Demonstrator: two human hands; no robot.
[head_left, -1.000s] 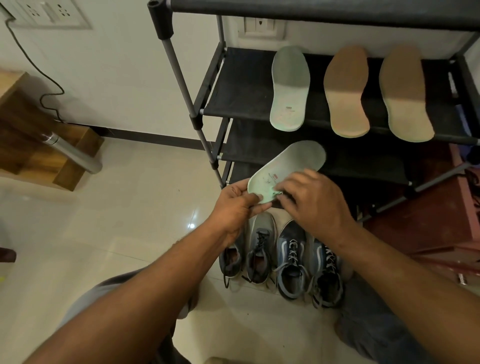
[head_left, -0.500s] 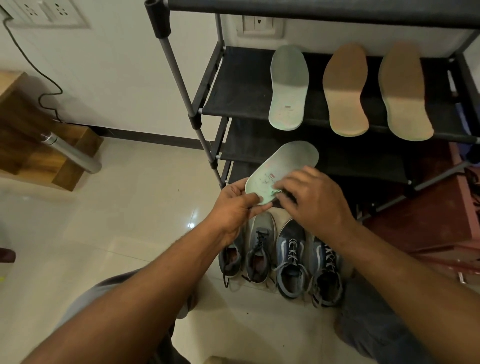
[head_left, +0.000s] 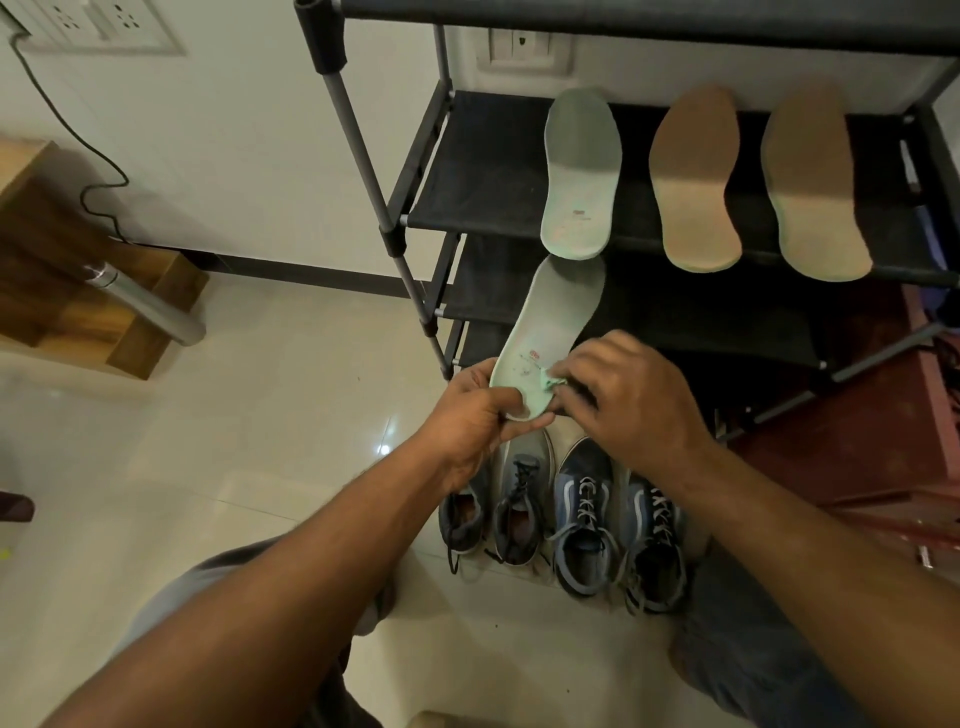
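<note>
Insole (head_left: 556, 317) swung toe-up toward the rack (head_left: 483, 171); your left hand (head_left: 470, 415) and right hand (head_left: 623, 400) pinched its near heel end.

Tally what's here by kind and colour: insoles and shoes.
Green insoles: 2 (held insole, shelf insole)
Tan insoles: 2 (left tan insole, right tan insole)
Grey shoes: 2 (left grey shoe, right grey shoe)
Blue shoes: 2 (left blue shoe, right blue shoe)
Total: 8
</note>
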